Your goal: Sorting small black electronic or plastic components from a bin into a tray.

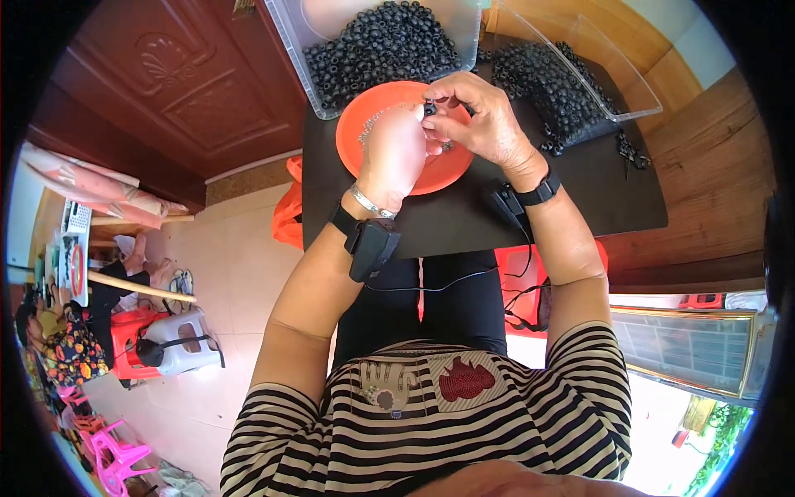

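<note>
The left hand (393,149) and right hand (487,124) meet at a small black piece (430,108), the right pinching it, the left's grip hidden; the orange plate (349,132) beneath likely catches anything dropped.

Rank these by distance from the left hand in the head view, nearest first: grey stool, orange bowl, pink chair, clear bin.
1. Orange bowl: under the left hand.
2. Clear bin: beyond the bowl.
3. Grey stool: on the floor, left.
4. Pink chair: floor, lower left.
</note>
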Motion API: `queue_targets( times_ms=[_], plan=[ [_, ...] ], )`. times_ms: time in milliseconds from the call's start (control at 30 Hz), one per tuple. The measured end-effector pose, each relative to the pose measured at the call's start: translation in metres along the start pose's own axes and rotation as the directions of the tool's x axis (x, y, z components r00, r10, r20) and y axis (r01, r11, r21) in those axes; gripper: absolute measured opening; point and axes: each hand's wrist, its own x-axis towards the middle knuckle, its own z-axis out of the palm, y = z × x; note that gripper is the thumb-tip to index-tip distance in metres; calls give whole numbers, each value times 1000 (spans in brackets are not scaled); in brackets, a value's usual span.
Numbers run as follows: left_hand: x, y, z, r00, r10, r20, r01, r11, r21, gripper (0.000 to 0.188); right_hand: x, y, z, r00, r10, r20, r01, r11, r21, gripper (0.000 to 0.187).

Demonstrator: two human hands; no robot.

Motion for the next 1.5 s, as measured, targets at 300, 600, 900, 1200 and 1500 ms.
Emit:
queue_targets(
  times_ms=[300, 600, 900, 1200, 1500],
  plan=[
    [-1, -1, 1, 999, 37, 20, -37, 999, 29, 24, 2, -6, 1, 992, -127, -16, 122, 974, -192, 24],
    [3, -5, 0, 994, 85, -73, -90, 994, -70, 18, 1, -6, 10, 979, -203, 8, 195, 927, -320, 18],
    [1, 0, -2, 999, 35, 17, -35, 999, 6, 31, 5, -2, -26, 901, -297, -316, 89, 840, -536, 22],
    [2, 0, -5, 999, -47, 0, 47, 999, 6, 33, -2, 25, -99, 741, -197, -642, -486, 502, -715, 19],
    [2, 1, -7, 998, -60, -17, 60, 998, 28, 34, -5, 27, -99, 744, -70, -665, -584, 416, -697, 26]
  ],
)
